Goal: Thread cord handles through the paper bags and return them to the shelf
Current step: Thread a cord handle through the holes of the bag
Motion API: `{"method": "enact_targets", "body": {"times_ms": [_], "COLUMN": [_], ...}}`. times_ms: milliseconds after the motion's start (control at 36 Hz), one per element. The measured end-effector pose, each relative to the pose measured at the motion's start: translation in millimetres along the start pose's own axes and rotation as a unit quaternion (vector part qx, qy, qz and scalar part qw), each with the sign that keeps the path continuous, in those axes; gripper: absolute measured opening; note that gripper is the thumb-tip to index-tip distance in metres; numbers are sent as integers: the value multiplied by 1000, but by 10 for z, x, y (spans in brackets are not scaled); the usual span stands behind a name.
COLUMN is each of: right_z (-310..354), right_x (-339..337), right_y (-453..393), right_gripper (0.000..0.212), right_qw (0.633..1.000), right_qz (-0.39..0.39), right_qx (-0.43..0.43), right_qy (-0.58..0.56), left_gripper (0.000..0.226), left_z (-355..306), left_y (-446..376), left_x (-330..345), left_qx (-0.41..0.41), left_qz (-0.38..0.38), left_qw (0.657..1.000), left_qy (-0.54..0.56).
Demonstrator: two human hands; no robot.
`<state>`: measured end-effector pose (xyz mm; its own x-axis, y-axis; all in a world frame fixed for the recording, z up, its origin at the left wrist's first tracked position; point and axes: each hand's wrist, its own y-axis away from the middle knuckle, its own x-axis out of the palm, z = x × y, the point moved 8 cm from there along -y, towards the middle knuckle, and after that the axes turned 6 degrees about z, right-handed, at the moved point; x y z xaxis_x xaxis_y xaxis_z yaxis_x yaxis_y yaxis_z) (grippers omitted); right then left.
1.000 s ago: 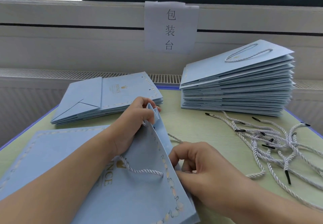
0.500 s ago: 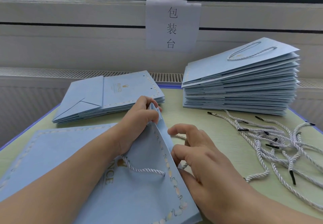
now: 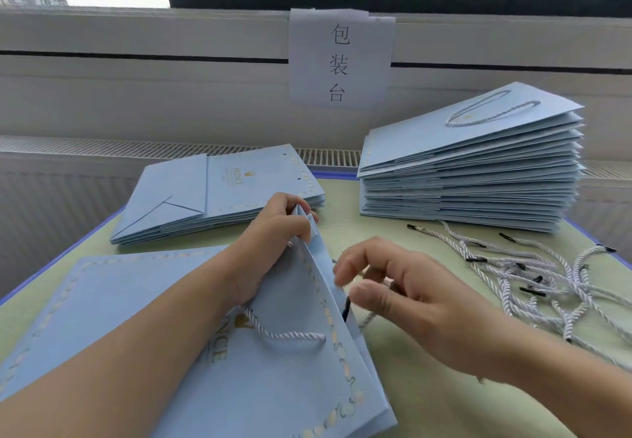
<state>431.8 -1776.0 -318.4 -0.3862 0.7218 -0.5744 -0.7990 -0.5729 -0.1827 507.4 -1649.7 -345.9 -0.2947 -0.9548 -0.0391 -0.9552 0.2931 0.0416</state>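
A light blue paper bag [image 3: 273,386] lies tilted on the table in front of me. One white cord handle [image 3: 284,335] loops across its front face. My left hand [image 3: 273,232] grips the bag's top edge and holds the mouth up. Just right of that edge, my right hand [image 3: 403,297] hovers with curled fingers and pinches a second cord [image 3: 367,319]. The cord's black tip [image 3: 345,311] points at the bag's rim. Where the rest of this cord runs is hidden behind my fingers.
Another flat bag [image 3: 102,301] lies under my left forearm. A low stack of bags without handles [image 3: 222,191] sits at the back left, and a tall stack with handles [image 3: 478,171] at the back right. Several loose cords [image 3: 530,283] lie right on the green table [image 3: 427,403].
My right hand has lifted off the bag's right edge and opened out a little. The black cord tip now shows at the rim. My left hand has kept its grip.
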Motion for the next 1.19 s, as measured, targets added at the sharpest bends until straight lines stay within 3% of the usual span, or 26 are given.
{"method": "enact_targets", "body": {"times_ms": [83, 139, 278, 361, 472, 583, 722, 806, 889, 944, 1000, 1111, 1194], "right_z": [-1, -42, -74, -56, -214, -303, -283, -158, 14, 129, 225, 84, -85], "right_x": [-199, -320, -512, -549, -564, -466, -395, -246, -231, -228, -180, -95, -18], "right_y": [-20, -7, -24, -40, -64, -75, -85, -59, 63, 153, 216, 240, 207], "right_gripper": [63, 76, 72, 65, 58, 44, 69, 91, 104, 104, 92, 55, 48], "right_qw": [997, 991, 961, 953, 993, 993, 984, 938, 844, 802, 800, 816, 771], "right_qz": [17, 32, 3, -38, -72, -88, -85, -10, 13, 32, 51, -76, -168], "right_qx": [-19, -21, -44, -79, -48, 14, 73, 93, 64, 44, 20, 79, 148], "right_qy": [68, 126, 274, 289, 78, -81, -141, -333, -533, -595, -598, -568, -596], "left_gripper": [46, 45, 44, 42, 38, 12, 17, 17, 16, 18, 21, 27, 55], "left_z": [-2, -3, 8, 3, -46, -131, -408, -547, -658, -725, -761, -707, -672], "left_y": [6, 11, 36, 37, 1, -84, -130, -116, -78, -36, 20, 98, 174], "left_x": [-36, -25, -21, -59, -65, -104, -125, -189, -259, -324, -392, -415, -286], "left_qx": [-5, -4, -2, 0, 8, 19, 26, 7, -1, 15, 32, 46, 14], "left_qz": [-6, -6, -4, -9, -29, -63, -120, -170, -208, -236, -267, -292, -278], "left_qw": [1000, 999, 1000, 1000, 999, 997, 992, 985, 978, 970, 960, 954, 937], "left_qy": [29, 32, 26, 22, -29, -48, -34, -2, 37, 61, 82, 38, -212]}}
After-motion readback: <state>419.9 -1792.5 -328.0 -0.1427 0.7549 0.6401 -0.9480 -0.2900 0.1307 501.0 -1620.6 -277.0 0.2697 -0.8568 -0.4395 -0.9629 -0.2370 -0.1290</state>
